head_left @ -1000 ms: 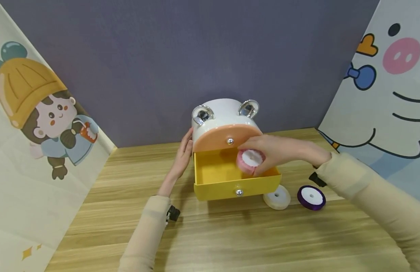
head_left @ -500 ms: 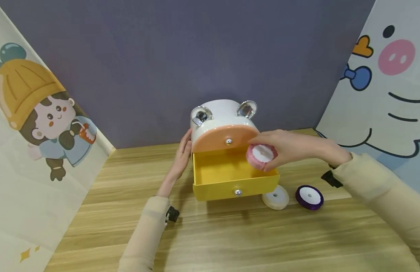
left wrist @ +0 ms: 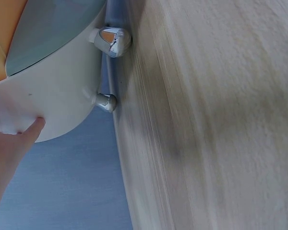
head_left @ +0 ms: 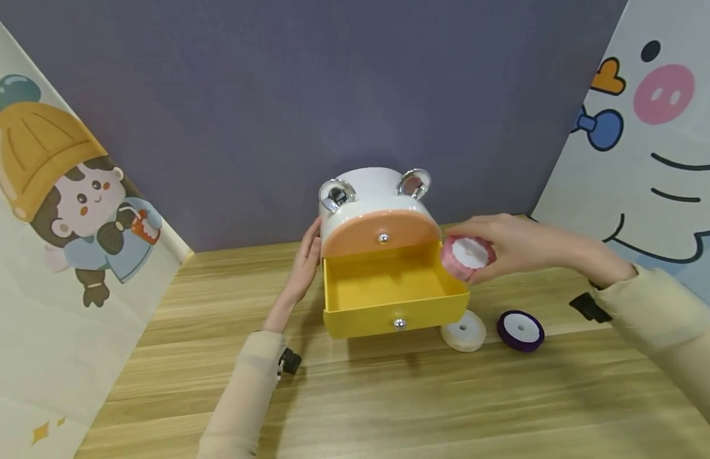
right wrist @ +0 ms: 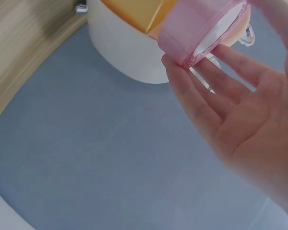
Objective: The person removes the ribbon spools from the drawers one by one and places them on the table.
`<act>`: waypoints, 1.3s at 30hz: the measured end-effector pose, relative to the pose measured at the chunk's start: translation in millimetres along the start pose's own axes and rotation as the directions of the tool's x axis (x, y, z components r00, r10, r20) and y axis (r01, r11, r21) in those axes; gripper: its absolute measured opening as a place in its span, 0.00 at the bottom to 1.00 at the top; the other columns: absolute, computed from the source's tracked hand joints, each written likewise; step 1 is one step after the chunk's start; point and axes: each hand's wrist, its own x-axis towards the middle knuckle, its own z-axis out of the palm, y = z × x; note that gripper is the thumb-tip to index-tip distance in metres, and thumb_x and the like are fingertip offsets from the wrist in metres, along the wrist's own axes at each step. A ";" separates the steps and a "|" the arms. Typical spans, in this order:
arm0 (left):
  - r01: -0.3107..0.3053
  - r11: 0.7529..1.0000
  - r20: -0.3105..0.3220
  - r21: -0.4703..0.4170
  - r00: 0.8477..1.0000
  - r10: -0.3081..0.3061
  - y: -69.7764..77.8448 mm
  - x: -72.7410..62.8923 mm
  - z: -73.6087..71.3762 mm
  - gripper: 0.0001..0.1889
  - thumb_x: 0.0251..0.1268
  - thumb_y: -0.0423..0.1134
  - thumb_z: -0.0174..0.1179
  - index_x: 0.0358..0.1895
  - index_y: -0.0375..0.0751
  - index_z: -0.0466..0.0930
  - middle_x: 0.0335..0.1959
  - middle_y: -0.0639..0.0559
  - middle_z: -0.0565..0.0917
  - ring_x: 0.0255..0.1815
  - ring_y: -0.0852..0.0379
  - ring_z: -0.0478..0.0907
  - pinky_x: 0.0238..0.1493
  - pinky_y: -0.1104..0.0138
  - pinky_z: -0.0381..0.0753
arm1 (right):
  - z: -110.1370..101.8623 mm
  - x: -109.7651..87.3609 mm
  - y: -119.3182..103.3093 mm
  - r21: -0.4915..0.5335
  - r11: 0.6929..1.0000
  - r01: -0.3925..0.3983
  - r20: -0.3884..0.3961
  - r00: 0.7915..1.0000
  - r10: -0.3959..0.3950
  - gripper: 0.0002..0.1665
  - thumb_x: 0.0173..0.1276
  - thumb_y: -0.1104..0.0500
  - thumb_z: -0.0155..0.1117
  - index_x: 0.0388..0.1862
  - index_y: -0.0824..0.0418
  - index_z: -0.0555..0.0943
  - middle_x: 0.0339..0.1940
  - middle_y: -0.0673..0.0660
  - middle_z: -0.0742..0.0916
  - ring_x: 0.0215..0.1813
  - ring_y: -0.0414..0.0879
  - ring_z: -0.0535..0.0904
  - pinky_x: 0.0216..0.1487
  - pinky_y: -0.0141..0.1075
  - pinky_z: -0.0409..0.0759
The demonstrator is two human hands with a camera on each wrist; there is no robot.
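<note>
A pink ribbon roll point(head_left: 468, 255) with a white core is held in my right hand point(head_left: 518, 245), raised at the right edge of the pulled-out yellow drawer point(head_left: 366, 319). In the right wrist view, fingertips and thumb pinch the pink roll's rim. No roll lies in the drawer. The drawer belongs to a white rounded cabinet point(head_left: 369, 185) with silver ears and a shut peach upper drawer point(head_left: 360, 236). My left hand point(head_left: 302, 271) rests along the cabinet's left side with fairly straight fingers; the left wrist view shows a finger touching the white wall.
A cream ribbon roll point(head_left: 466, 335) lies on the wooden table point(head_left: 355, 408) by the drawer's right front corner, partly beneath it. To its right is a purple ribbon roll point(head_left: 521, 331). A dark grey panel point(head_left: 263, 127) stands behind, with cartoon-printed panels at both sides.
My right hand has carried the pink ribbon roll rightward, from over the drawer's interior to its right edge. The left hand stays on the cabinet; the view has shifted slightly.
</note>
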 end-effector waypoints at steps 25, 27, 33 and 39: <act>0.014 0.999 0.002 -0.037 1.000 -0.014 -0.8 0.2 -1.9 0.27 0.83 0.39 0.35 0.80 0.48 0.49 0.80 0.41 0.55 0.78 0.41 0.55 0.77 0.45 0.60 | 32.6 -52.5 26.5 -0.039 0.999 -0.038 -0.024 0.999 0.037 0.44 0.47 0.43 0.83 0.61 0.61 0.79 0.54 0.51 0.85 0.48 0.41 0.78 0.44 0.33 0.83; 0.015 0.999 0.000 -0.038 1.000 -0.015 -4.6 1.4 -2.2 0.26 0.83 0.40 0.36 0.80 0.50 0.50 0.80 0.42 0.55 0.78 0.43 0.56 0.77 0.45 0.61 | 38.0 -56.9 25.4 -0.056 0.998 -0.041 -0.027 0.999 0.040 0.45 0.46 0.42 0.83 0.61 0.61 0.79 0.54 0.51 0.85 0.49 0.42 0.79 0.45 0.35 0.84; 0.014 0.999 0.003 -0.042 1.000 -0.014 -7.5 2.0 -1.3 0.27 0.83 0.41 0.36 0.80 0.52 0.50 0.81 0.44 0.54 0.79 0.44 0.54 0.78 0.45 0.59 | 59.8 -68.5 28.4 -0.077 0.997 -0.023 -0.037 0.999 0.020 0.45 0.44 0.42 0.83 0.60 0.59 0.80 0.52 0.48 0.86 0.46 0.40 0.79 0.43 0.33 0.83; 0.019 0.999 0.010 -0.032 1.000 -0.019 -2.8 0.3 0.2 0.27 0.83 0.40 0.35 0.80 0.49 0.49 0.81 0.44 0.52 0.80 0.44 0.52 0.78 0.46 0.58 | 80.6 -80.5 25.8 -0.043 0.999 -0.015 -0.002 1.000 0.015 0.41 0.47 0.40 0.81 0.58 0.57 0.80 0.52 0.47 0.85 0.46 0.40 0.78 0.43 0.32 0.82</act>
